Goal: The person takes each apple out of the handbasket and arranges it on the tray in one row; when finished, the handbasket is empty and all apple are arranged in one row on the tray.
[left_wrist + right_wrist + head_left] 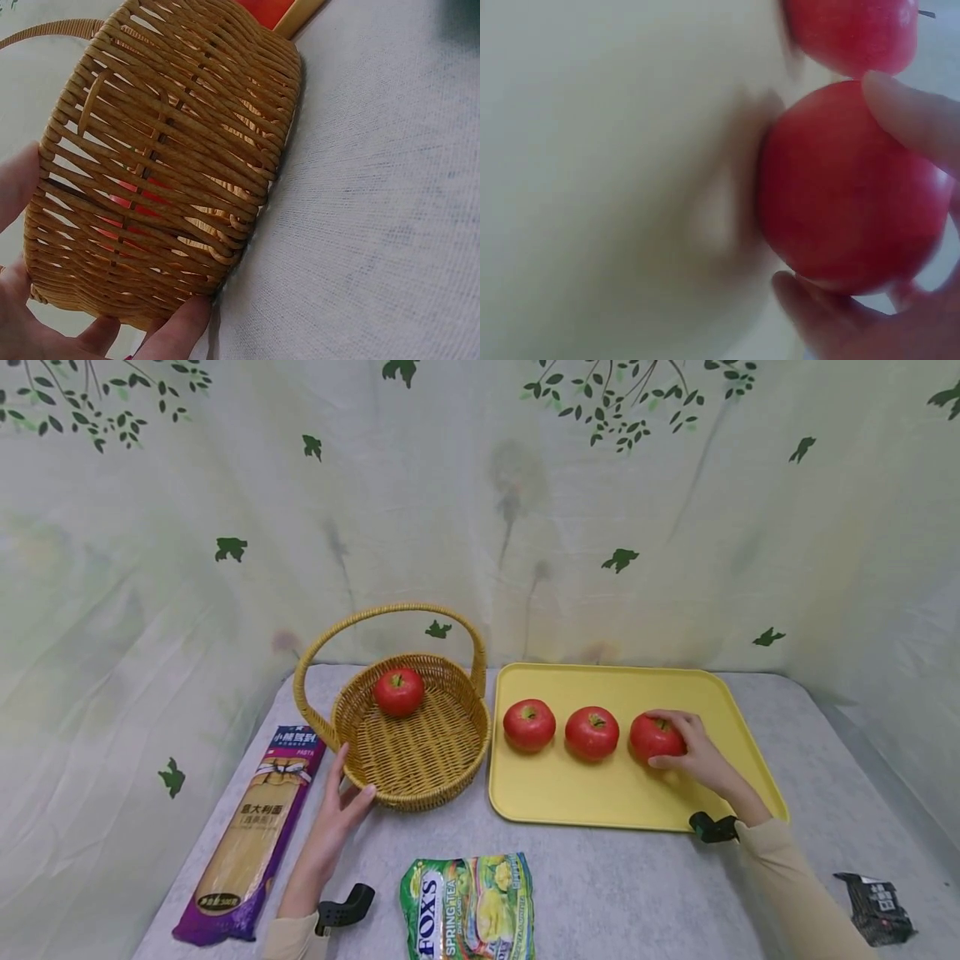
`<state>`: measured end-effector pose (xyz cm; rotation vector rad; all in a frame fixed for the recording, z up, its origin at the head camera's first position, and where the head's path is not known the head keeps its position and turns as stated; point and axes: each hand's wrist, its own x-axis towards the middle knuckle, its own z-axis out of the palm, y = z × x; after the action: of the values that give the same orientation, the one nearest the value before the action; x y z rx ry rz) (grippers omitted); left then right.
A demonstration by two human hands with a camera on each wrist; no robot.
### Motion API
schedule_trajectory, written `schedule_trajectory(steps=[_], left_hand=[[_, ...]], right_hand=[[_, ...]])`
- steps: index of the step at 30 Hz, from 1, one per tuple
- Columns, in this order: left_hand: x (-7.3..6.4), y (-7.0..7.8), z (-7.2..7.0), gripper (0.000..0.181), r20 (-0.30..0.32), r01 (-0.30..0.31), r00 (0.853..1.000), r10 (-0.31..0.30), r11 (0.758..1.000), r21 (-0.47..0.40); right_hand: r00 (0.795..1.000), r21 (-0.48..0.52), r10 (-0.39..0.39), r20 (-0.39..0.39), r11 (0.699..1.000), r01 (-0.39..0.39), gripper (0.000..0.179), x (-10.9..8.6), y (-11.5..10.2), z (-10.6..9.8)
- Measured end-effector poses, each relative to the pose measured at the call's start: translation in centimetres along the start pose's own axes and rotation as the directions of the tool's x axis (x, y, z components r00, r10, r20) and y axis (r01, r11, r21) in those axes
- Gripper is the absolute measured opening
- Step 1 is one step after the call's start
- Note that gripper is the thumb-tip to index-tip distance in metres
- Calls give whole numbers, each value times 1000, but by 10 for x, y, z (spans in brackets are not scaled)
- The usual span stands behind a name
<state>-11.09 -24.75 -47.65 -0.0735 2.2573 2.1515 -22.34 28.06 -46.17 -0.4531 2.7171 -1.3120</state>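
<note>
On the yellow tray, my right hand (699, 755) grips the rightmost red apple (654, 739), thumb on the near side and fingers over the far side. The right wrist view shows that apple (847, 191) between thumb and fingers, low over or on the tray surface. Two more apples sit to its left, a middle apple (592, 733) and a left apple (529, 725). My left hand (335, 814) rests with spread fingers against the near left side of the wicker basket (423, 797). Inside the basket lies one apple (399, 692); its arched handle stands up.
A long pasta packet (251, 827) lies left of the basket. The green candy bag (468, 906) is at the front middle. A small black packet (876, 910) lies at the far right. The yellow tray (600, 802) stands right of the basket, before a leaf-patterned curtain (450, 510).
</note>
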Motion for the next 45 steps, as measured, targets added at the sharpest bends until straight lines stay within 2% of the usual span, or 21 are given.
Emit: schedule_trajectory(steps=[4,8,12,17,21,25,31,34,40,45], left_hand=[[0,0,0,76,-2,0,1000,0,1000,2],[0,-2,0,76,-6,-8,1000,8,1000,1],[0,-3,0,76,-9,-13,1000,13,1000,-1],[0,-2,0,77,-9,-17,1000,17,1000,1],[-1,-2,0,76,-11,-15,1000,15,1000,4],[0,-3,0,76,-13,-14,1000,14,1000,9],[0,-3,0,76,-13,-5,1000,6,1000,15],[0,-2,0,76,-14,-1,1000,2,1000,16],[0,-3,0,75,-21,11,1000,-11,1000,18],[0,-3,0,75,-18,2,1000,-2,1000,12]], right_hand=[[999,-19,-36,26,999,36,70,-1,-2,-1],[1000,32,-17,26,999,16,71,-1,-5,-5],[1000,122,-13,-24,992,16,69,0,-11,-9],[992,191,-74,-104,977,93,63,4,-22,-13],[984,223,-118,-134,964,146,57,6,-35,-13],[980,269,-178,-84,943,195,51,10,-52,-6],[967,342,-249,60,915,214,48,22,-86,21],[945,378,-300,130,896,233,49,31,-103,40],[869,451,-424,256,847,281,49,50,-136,89],[817,461,-471,333,837,295,48,62,-163,124]])
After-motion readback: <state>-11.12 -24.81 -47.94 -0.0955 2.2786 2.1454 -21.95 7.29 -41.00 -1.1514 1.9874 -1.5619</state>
